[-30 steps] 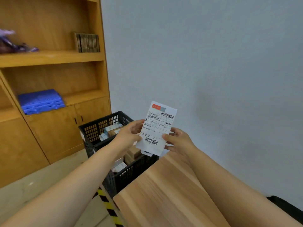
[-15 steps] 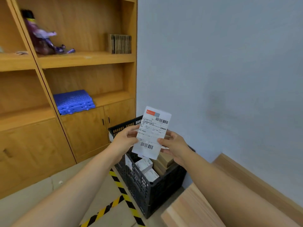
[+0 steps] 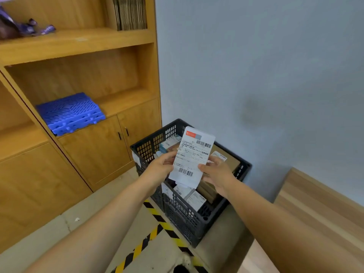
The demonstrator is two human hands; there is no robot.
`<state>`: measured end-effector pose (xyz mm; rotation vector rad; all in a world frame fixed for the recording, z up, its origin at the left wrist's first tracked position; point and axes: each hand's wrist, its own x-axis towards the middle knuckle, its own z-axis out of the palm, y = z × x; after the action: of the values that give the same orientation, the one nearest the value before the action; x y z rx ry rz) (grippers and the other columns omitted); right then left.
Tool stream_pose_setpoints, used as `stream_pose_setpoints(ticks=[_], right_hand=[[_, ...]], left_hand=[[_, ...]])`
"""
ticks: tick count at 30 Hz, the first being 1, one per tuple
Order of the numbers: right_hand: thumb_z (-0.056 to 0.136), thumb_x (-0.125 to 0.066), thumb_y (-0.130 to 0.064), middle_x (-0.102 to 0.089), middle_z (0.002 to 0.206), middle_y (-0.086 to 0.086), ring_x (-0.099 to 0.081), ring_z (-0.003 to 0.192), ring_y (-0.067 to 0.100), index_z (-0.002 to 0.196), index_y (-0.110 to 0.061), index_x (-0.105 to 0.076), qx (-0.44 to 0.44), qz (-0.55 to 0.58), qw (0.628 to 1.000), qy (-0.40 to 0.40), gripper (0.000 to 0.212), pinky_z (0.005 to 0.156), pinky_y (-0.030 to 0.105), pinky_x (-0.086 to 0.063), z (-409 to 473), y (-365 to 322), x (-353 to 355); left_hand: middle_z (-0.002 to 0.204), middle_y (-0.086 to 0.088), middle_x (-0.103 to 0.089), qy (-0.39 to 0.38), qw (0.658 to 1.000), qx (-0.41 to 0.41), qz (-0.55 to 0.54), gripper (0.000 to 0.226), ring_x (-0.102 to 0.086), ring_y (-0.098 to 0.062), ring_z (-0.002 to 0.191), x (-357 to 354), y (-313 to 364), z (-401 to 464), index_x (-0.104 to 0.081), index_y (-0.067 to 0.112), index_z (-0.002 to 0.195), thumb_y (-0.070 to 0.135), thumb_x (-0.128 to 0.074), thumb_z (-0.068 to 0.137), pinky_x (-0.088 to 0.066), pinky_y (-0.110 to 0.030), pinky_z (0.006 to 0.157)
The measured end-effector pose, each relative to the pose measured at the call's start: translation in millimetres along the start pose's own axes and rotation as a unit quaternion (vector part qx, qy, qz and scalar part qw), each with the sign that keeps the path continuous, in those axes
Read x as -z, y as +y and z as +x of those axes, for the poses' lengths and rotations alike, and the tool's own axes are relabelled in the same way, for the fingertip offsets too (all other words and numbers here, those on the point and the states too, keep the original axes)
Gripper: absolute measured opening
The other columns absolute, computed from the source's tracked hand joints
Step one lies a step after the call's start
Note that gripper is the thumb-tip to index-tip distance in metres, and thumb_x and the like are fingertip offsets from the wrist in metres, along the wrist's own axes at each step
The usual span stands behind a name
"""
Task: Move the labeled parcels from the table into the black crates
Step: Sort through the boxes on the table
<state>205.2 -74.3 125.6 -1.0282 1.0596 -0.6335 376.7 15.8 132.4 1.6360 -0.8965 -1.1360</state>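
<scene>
The crate (image 3: 189,205) stands on the floor at the wall, off the table's (image 3: 319,209) left edge, already holding several boxes. Both hands hold the parcel (image 3: 192,157) above it, label up, likely for reading before the drop. The left hand (image 3: 160,168) pinches its left edge; the right hand (image 3: 216,174) grips the right edge, thumb on the label. Since half a second ago the view has tipped down, and the parcel now sits over the crate's middle.

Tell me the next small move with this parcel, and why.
Probably lower the white labelled parcel into the black perforated plastic crate and let go: both hands, left and right, hold it directly above the open crate, which already holds other parcels.
</scene>
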Motion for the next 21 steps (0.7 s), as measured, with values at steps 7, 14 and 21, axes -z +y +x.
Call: stream_pose_setpoints(ticks=[7, 14, 21], right_hand=[[0.087, -0.061, 0.004, -0.067, 0.103, 0.001, -0.067, 0.09, 0.016, 0.115, -0.016, -0.052, -0.05, 0.013, 0.998, 0.025, 0.036, 0.065, 0.028, -0.056, 104, 14, -2], [0.087, -0.062, 0.001, -0.066, 0.113, 0.003, -0.064, 0.105, 0.025, 0.127, -0.013, -0.051, -0.111, 0.014, 0.992, 0.065, 0.045, 0.091, 0.047, -0.053, 206, 32, -5], [0.089, -0.061, -0.002, -0.064, 0.116, -0.001, -0.062, 0.102, 0.02, 0.124, -0.019, -0.055, -0.18, 0.022, 0.978, 0.098, 0.04, 0.092, 0.049, -0.052, 262, 71, -11]], left_hand=[[0.112, 0.016, -0.063, -0.034, 0.998, 0.052, 0.026, 0.053, -0.057, -0.003, 0.106, 7, -16, 109, -0.057, 0.033, 0.126, -0.004, -0.044, 0.09, -0.048, -0.019, 0.081], [0.117, 0.006, -0.064, -0.089, 0.99, 0.092, 0.057, 0.057, -0.058, -0.012, 0.109, 11, -32, 217, -0.057, 0.031, 0.127, -0.006, -0.037, 0.089, -0.05, -0.024, 0.085], [0.119, 0.004, -0.066, -0.131, 0.978, 0.155, 0.048, 0.059, -0.06, -0.012, 0.11, 15, -79, 282, -0.06, 0.027, 0.123, -0.01, -0.034, 0.086, -0.05, -0.03, 0.094]])
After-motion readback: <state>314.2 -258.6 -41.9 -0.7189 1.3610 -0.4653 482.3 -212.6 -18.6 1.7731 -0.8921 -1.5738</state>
